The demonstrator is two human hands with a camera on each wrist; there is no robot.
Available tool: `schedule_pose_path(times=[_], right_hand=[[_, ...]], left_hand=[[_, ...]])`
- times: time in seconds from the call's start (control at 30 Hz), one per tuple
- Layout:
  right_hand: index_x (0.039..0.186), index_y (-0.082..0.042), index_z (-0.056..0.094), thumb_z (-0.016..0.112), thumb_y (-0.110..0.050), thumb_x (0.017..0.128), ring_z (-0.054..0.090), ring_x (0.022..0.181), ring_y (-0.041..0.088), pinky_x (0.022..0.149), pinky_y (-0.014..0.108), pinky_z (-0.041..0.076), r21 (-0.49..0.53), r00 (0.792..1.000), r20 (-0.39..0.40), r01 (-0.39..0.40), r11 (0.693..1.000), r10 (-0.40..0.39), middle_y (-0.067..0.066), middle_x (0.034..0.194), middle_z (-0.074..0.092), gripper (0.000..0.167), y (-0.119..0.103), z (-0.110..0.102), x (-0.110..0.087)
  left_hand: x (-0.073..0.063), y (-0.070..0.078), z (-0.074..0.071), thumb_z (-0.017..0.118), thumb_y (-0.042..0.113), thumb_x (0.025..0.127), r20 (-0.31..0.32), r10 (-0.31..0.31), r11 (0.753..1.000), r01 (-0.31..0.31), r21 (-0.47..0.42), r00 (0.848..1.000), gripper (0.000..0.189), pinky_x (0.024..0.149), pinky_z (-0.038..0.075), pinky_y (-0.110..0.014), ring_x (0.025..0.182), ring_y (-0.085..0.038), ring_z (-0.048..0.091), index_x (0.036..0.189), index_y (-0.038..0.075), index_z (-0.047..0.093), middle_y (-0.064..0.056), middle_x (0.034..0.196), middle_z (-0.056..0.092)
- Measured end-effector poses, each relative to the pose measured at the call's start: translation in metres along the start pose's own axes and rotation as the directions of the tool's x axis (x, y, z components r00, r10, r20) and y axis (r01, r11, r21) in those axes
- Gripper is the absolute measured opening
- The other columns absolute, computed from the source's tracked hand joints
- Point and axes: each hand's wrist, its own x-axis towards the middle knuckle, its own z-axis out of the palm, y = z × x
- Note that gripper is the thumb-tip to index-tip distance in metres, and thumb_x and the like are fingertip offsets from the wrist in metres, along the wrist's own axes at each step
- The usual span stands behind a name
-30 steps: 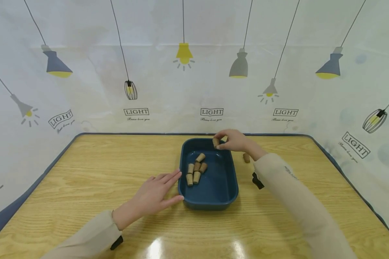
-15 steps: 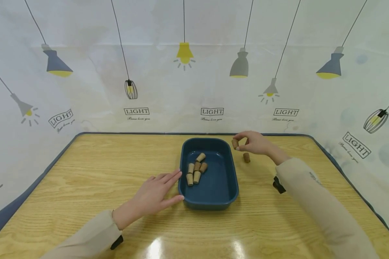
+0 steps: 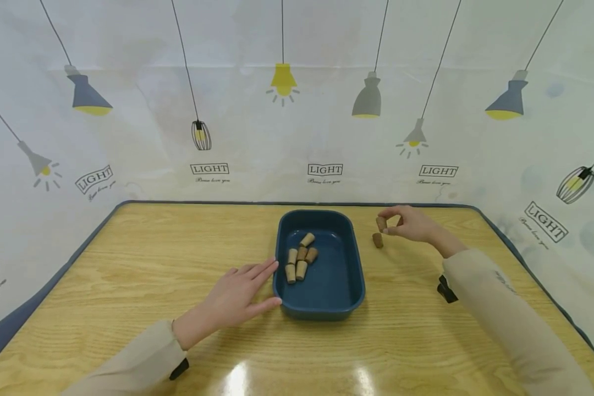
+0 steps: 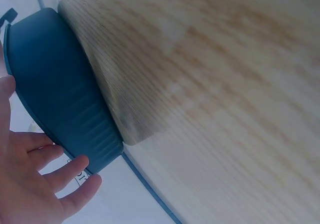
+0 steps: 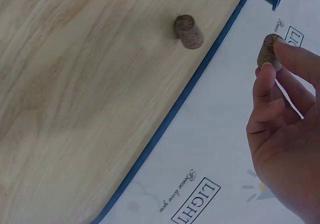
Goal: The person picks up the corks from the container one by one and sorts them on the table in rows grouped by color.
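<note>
My right hand (image 3: 413,224) pinches a brown cork stopper (image 3: 381,223) between thumb and fingertips, right of the blue tray (image 3: 334,286). In the right wrist view that cork (image 5: 268,53) is held off the table. Just below it in the head view, a second, darker cork (image 3: 378,241) lies on the tabletop, apart from the tray. Several corks (image 3: 301,269) lie grouped in the left half of the tray. Along the tray's left side, my left hand (image 3: 234,300) has its fingers extended, the tips touching the rim. The left wrist view shows the tray's outer wall (image 4: 65,83) beside these fingers.
The tray stands on a light wooden table (image 3: 178,242) with a dark blue edge. Behind it and at both sides rises a pale backdrop (image 3: 257,132) printed with hanging lamps. A dark strap (image 3: 447,290) sits below my right sleeve.
With a cork in its fingers, my right hand has moved from above the tray's back right corner to the right, near the loose cork. My left hand has stayed at the rim.
</note>
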Motion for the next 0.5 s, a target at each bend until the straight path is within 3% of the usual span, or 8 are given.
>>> schedule_pose_path(times=[0.13,0.37,0.5], right_hand=[[0.119,0.008,0.049,0.060,-0.007,0.083,0.055,0.073,0.023,0.065,0.038,0.044,-0.002,1.000,-0.008,-0.005,1.000,0.005,0.024,0.110,0.052,0.040,0.009,0.000,-0.006],[0.120,0.011,0.046,0.058,-0.007,0.084,0.047,0.099,0.040,0.074,0.044,0.042,-0.005,0.999,-0.015,-0.039,0.999,0.039,0.026,0.112,0.049,0.042,0.026,0.004,-0.016],[0.120,0.011,0.046,0.058,-0.006,0.084,0.048,0.097,0.039,0.073,0.044,0.042,-0.025,0.998,-0.022,-0.067,0.997,0.067,0.026,0.111,0.050,0.042,0.035,0.008,-0.022]], left_hand=[[0.000,-0.001,0.002,0.035,0.060,0.086,0.003,-0.002,1.000,0.002,0.005,1.000,0.072,0.085,0.035,-0.051,0.116,-0.027,0.040,0.138,0.010,0.032,-0.004,0.140,0.030],[0.001,-0.002,0.003,0.035,0.060,0.086,0.007,-0.001,1.000,0.001,0.014,1.000,0.072,0.085,0.036,-0.050,0.117,-0.026,0.040,0.138,0.010,0.032,-0.003,0.140,0.029],[0.001,-0.001,0.003,0.034,0.061,0.086,0.016,-0.004,1.000,0.004,0.015,1.000,0.073,0.085,0.036,-0.050,0.117,-0.025,0.039,0.138,0.010,0.032,-0.002,0.141,0.029]])
